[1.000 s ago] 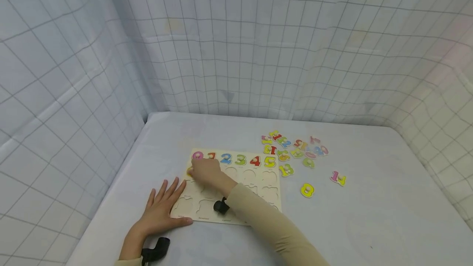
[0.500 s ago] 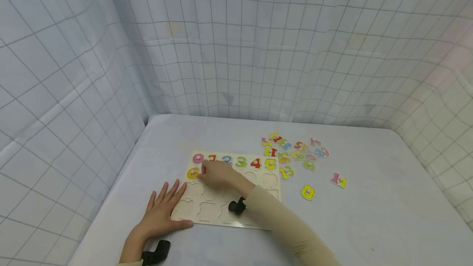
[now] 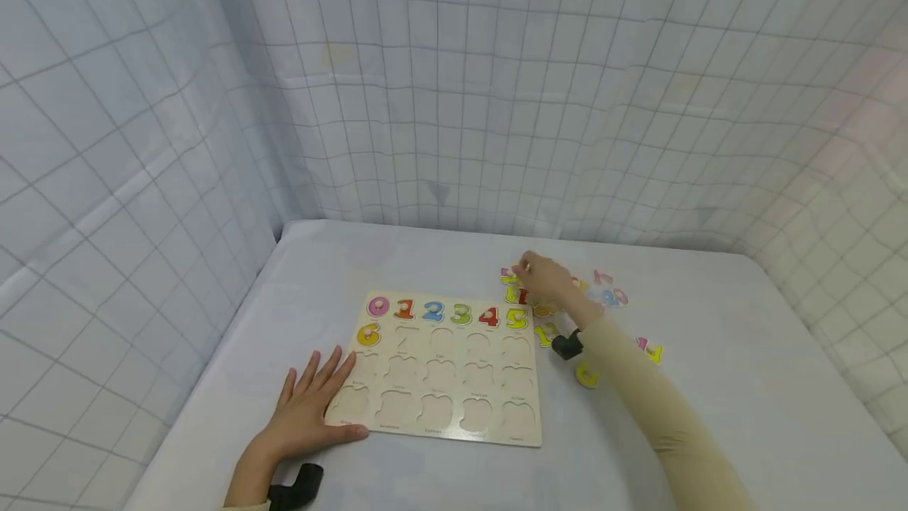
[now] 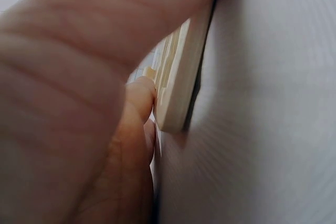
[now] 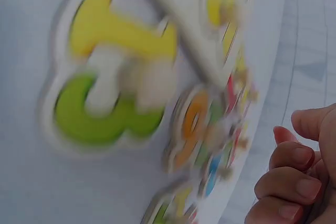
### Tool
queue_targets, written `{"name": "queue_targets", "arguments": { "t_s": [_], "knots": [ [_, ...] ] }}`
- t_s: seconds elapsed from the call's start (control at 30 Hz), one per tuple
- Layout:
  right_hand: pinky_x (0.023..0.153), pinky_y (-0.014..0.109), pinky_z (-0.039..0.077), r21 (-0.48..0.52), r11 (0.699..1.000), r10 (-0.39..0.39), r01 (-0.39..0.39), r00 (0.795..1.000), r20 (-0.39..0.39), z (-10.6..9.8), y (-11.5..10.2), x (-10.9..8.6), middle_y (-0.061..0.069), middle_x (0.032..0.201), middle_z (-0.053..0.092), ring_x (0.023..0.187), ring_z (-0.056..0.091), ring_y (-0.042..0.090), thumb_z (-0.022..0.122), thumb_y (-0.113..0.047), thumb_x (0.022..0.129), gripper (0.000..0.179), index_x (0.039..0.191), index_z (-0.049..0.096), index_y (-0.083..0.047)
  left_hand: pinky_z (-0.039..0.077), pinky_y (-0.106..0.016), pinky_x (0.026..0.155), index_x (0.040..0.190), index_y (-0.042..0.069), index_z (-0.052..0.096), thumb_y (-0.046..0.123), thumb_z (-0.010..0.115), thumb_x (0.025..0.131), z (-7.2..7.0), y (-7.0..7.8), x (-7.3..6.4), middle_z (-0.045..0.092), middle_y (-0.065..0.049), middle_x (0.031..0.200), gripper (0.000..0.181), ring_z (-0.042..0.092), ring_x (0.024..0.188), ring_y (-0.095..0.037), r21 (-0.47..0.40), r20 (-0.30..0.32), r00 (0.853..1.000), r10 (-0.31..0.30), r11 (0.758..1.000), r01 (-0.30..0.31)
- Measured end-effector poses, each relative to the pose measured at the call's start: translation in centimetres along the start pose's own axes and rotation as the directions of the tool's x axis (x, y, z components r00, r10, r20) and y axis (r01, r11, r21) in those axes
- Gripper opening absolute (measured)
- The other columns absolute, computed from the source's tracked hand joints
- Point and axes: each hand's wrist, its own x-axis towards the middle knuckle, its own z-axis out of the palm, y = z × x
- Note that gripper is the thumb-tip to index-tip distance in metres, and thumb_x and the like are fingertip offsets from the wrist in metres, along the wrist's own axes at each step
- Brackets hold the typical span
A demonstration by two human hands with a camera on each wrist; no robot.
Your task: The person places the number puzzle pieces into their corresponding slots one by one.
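A wooden number puzzle board (image 3: 454, 434) lies on the table, its top row filled with pieces 0 to 5 and an orange 6 piece (image 3: 369, 334) below the 0. My left hand (image 3: 308, 410) lies spread at the board's left edge, thumb along the front corner. In the left wrist view the thumb (image 4: 79, 40) is close beside the board's edge (image 4: 181, 87). My right hand (image 3: 552, 281) is over the loose number pieces right of the board. Its fingers (image 5: 289, 184) are loosely bent with nothing between them in the right wrist view. A yellow-and-green 13 piece (image 5: 113, 77) lies below it.
Several loose pieces lie beyond the board's right corner, partly hidden by the right hand. A yellow 8 piece (image 3: 586, 374) and a pink-and-yellow piece (image 3: 649, 350) lie nearer the right forearm. White gridded cloth (image 3: 454, 101) hangs around the table.
My right hand has left the orange 6 piece on the board and moved right, to the loose pieces. My left hand has stayed in place.
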Motion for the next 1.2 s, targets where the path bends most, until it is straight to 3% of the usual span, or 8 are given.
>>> {"name": "queue_targets", "arguments": {
  "t_s": [0.1, 0.2, 0.37, 0.47, 0.57, 0.93, 1.1, 1.2],
  "knots": [
    [0.054, 0.030, 0.043, -0.015, 0.991, 0.135, -0.135, 0.991, 0.011, -1.7, 3.6, -0.4, 0.008, 0.082, 0.062, 0.063, 0.052, 0.019, 0.043, -0.034, 0.101, 0.034, 0.112, 0.054, -0.003, -0.006, -0.061, 0.106, 0.149, 0.011, 0.032, 0.063, 0.073, 0.066, -0.1, 0.0, -0.1, 0.020, -0.016, 0.155, 0.106, 0.003, 0.141, -0.041, -0.010, -0.007, 1.000, 0.006, 1.000, -0.006],
    [0.064, 0.037, 0.045, -0.063, 0.967, 0.247, -0.245, 0.969, 0.017, -3.1, 6.5, -0.8, 0.009, 0.088, 0.061, 0.072, 0.056, 0.023, 0.045, -0.035, 0.100, 0.034, 0.112, 0.050, -0.003, -0.005, -0.061, 0.106, 0.149, 0.011, 0.031, 0.063, 0.072, 0.067, 0.1, 0.0, 0.0, 0.020, -0.016, 0.155, 0.106, 0.003, 0.141, -0.041, -0.009, -0.009, 1.000, 0.014, 1.000, -0.014],
    [0.078, 0.053, 0.045, -0.164, 0.932, 0.330, -0.324, 0.944, 0.011, -4.7, 9.7, -1.4, 0.020, 0.096, 0.060, 0.086, 0.058, 0.035, 0.048, -0.033, 0.099, 0.041, 0.112, 0.047, 0.006, -0.006, -0.061, 0.106, 0.149, 0.011, 0.031, 0.064, 0.072, 0.067, 0.2, 0.0, 0.0, 0.019, -0.016, 0.155, 0.106, 0.002, 0.141, -0.040, -0.005, -0.004, 1.000, 0.007, 1.000, -0.007],
    [0.080, 0.055, 0.044, -0.187, 0.918, 0.362, -0.351, 0.932, 0.026, -5.3, 10.7, -1.8, 0.024, 0.095, 0.060, 0.082, 0.059, 0.036, 0.043, -0.034, 0.099, 0.048, 0.115, 0.043, 0.011, -0.006, -0.061, 0.106, 0.149, 0.011, 0.031, 0.064, 0.072, 0.066, 0.2, -0.1, -0.1, 0.020, -0.016, 0.155, 0.107, 0.003, 0.141, -0.040, -0.001, -0.010, 1.000, 0.007, 1.000, -0.007],
    [0.080, 0.054, 0.043, -0.180, 0.917, 0.372, -0.356, 0.926, 0.068, -5.7, 11.1, -2.1, 0.024, 0.092, 0.059, 0.074, 0.060, 0.033, 0.042, -0.033, 0.098, 0.052, 0.117, 0.039, 0.015, -0.005, -0.061, 0.106, 0.149, 0.011, 0.031, 0.064, 0.072, 0.066, 0.1, -0.1, 0.0, 0.019, -0.016, 0.155, 0.107, 0.003, 0.141, -0.040, 0.000, -0.008, 1.000, 0.006, 1.000, -0.006],
    [0.080, 0.055, 0.044, -0.253, 0.911, 0.354, -0.326, 0.932, 0.075, -4.7, 11.9, -1.4, 0.028, 0.098, 0.059, 0.087, 0.058, 0.039, 0.037, -0.029, 0.102, 0.048, 0.127, 0.036, 0.012, -0.005, -0.060, 0.106, 0.149, 0.009, 0.032, 0.064, 0.073, 0.066, 0.1, 0.2, 0.0, 0.021, -0.015, 0.155, 0.107, 0.004, 0.141, -0.041, -0.013, -0.012, 1.000, 0.008, 1.000, -0.008],
    [0.079, 0.058, 0.045, -0.258, 0.934, 0.278, -0.248, 0.957, 0.088, -4.7, 12.4, -1.5, 0.028, 0.098, 0.060, 0.088, 0.058, 0.040, 0.035, -0.027, 0.102, 0.048, 0.129, 0.037, 0.012, -0.005, -0.060, 0.107, 0.149, 0.010, 0.032, 0.064, 0.072, 0.066, 0.1, 0.2, -0.1, 0.020, -0.015, 0.155, 0.107, 0.003, 0.141, -0.040, -0.010, -0.016, 1.000, 0.004, 1.000, -0.004],
    [0.071, 0.053, 0.047, -0.239, 0.950, 0.224, -0.201, 0.972, 0.074, -4.7, 12.5, -1.9, 0.023, 0.090, 0.060, 0.078, 0.058, 0.036, 0.034, -0.027, 0.101, 0.044, 0.121, 0.043, 0.011, -0.006, -0.060, 0.107, 0.149, 0.010, 0.032, 0.065, 0.072, 0.066, 0.2, 0.1, -0.1, 0.020, -0.015, 0.155, 0.108, 0.003, 0.141, -0.040, -0.011, -0.017, 1.000, 0.002, 1.000, -0.002]
  ]
}}
